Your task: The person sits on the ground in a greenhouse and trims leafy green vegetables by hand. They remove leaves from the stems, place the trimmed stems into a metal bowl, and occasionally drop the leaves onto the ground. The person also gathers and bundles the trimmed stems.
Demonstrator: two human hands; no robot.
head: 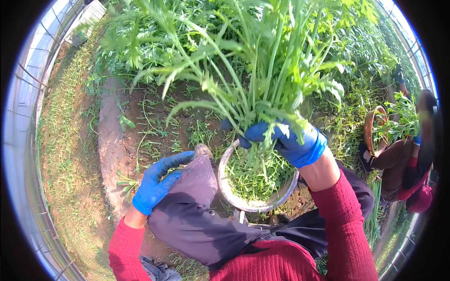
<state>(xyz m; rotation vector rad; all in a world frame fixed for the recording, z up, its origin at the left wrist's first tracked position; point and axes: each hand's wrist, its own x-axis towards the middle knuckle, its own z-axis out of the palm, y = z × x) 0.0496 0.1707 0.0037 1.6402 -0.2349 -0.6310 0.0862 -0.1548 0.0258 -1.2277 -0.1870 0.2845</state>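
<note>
My right hand (pixel 286 142), in a blue glove, grips a bunch of leafy green stalks (pixel 260 80) by the lower ends. The stalks fan out upward and away from me, with lobed leaves along them. Directly below the fist stands a round tub (pixel 224 182) with a pale rim, holding cut leaves and trimmings (pixel 258 175). My left hand (pixel 158 182), also blue-gloved, hovers beside my knee with thumb and fingers apart. A little green shows between them; whether it is a leaf scrap I cannot tell.
Standing leafy plants (pixel 133 52) fill the ground ahead. Cut stubble (pixel 158 137) covers the soil before me. At the right another person (pixel 399 172) crouches by a brown basket (pixel 371 130). A pale crate (pixel 88 21) stands far left, near the greenhouse wall (pixel 24 105). Cloth (pixel 160 269) lies behind my left arm.
</note>
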